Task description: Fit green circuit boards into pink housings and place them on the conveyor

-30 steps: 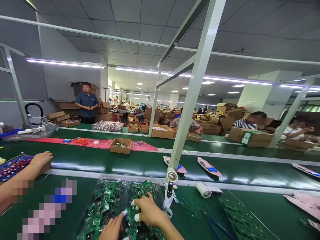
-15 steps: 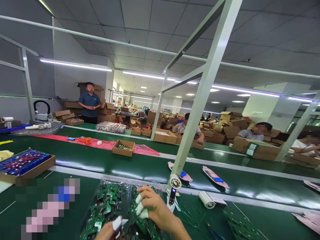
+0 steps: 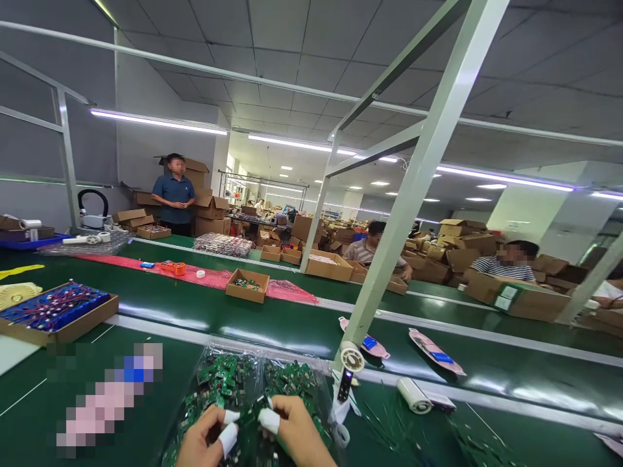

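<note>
Two clear plastic trays of small green circuit boards [image 3: 221, 376] lie in front of me. Over them my right hand [image 3: 298, 428] pinches one circuit board [image 3: 252, 412] between thumb and fingers, which wear white finger covers. My left hand [image 3: 208, 436] is beside that board, its thumb and finger drawn together, also in white covers. Whatever lies between the left fingertips is too small to make out. Right of the trays a small white fan [image 3: 351, 359] with a dark display stands upright, and a roll of clear tape [image 3: 341, 436] lies below it.
A metal post [image 3: 413, 181] rises behind the fan. Pink panels with blue packs [image 3: 438, 353] lie on the green belt [image 3: 302, 324]. Left is a box of blue packs with red wires [image 3: 58, 311]. Green strips [image 3: 384, 415] and another white fan [image 3: 413, 395] lie right. Co-workers sit across.
My right hand has drawn back from the right tray toward my left hand, now with a circuit board in its fingers. The view has shifted slightly left.
</note>
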Demonstrator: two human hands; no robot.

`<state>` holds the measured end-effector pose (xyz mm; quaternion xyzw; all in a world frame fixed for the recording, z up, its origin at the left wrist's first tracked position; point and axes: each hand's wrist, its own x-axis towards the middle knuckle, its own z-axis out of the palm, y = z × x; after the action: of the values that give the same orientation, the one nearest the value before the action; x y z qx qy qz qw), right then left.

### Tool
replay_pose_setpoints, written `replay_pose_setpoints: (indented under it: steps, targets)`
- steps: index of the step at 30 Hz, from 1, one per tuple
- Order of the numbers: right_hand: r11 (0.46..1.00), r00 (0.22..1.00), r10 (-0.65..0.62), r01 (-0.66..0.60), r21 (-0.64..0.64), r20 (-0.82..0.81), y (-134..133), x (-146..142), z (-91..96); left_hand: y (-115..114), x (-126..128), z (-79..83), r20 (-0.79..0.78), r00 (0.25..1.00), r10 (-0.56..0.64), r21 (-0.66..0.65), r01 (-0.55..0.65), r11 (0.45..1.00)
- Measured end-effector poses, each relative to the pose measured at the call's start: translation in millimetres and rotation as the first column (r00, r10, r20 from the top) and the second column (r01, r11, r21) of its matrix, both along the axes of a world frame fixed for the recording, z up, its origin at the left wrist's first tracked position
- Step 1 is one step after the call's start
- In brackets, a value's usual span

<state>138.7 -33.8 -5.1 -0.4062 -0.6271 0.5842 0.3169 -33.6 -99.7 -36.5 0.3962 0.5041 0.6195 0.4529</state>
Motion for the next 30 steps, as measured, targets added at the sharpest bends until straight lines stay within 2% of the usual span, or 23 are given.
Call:
replay_pose_setpoints:
  steps: [4, 9, 13, 16, 19, 21, 23, 25, 27, 28, 30]
  targets:
    - [0.994, 0.997, 0.011, -0.02, -0.108, -0.077, 6.3, -15.6, -7.0, 8.0, -9.1, 3.7, 0.244, 0.964, -0.104, -0.067, 0.124, 0.99]
    - [0.982, 0.978, 0.02, -0.058, -0.178, -0.208, 23.1, -36.3, -10.5, 22.8, -22.0, -2.2, 0.443, 0.887, -0.131, -0.101, 0.195, 0.976]
    - [0.975, 0.966, 0.067, -0.116, -0.188, -0.248, 30.8, -54.1, -10.3, 28.3, -24.1, -11.0, 0.511, 0.851, -0.123, -0.111, 0.207, 0.972]
    - [0.967, 0.962, 0.123, -0.171, -0.187, -0.244, 33.5, -64.3, -9.2, 32.5, -22.7, -18.0, 0.477, 0.872, -0.11, -0.096, 0.177, 0.98]
    - [0.973, 0.974, 0.137, -0.167, -0.162, -0.181, 48.2, -62.5, -3.9, 40.9, -32.5, -19.3, 0.32, 0.943, -0.087, -0.085, 0.12, 0.989]
    - [0.983, 0.988, 0.129, -0.138, -0.119, -0.081, 66.4, -54.3, 1.4, 47.4, -47.6, -15.6, 0.13, 0.989, -0.067, -0.089, 0.08, 0.993]
    - [0.991, 0.99, 0.125, -0.12, -0.061, 0.07, 85.8, -43.4, 6.3, 52.7, -63.5, -9.9, -0.103, 0.994, -0.04, -0.092, 0.031, 0.995]
    - [0.994, 0.97, 0.102, -0.106, 0.006, 0.22, 99.9, -31.6, 9.5, 56.1, -71.6, -4.8, -0.339, 0.941, 0.015, -0.086, -0.046, 0.995]
    - [0.993, 0.948, 0.05, -0.08, 0.083, 0.315, 105.4, -18.7, 11.1, 57.7, -65.1, -2.1, -0.534, 0.844, 0.052, -0.06, -0.099, 0.993]
    - [0.991, 0.942, 0.019, -0.063, 0.122, 0.335, 104.9, -11.6, 11.3, 57.9, -56.0, -1.7, -0.609, 0.792, 0.039, -0.046, -0.084, 0.995]
    - [0.982, 0.939, -0.035, -0.03, 0.184, 0.341, 99.0, 3.9, 10.5, 57.8, -29.6, -2.2, -0.718, 0.694, -0.055, -0.037, 0.04, 0.998]
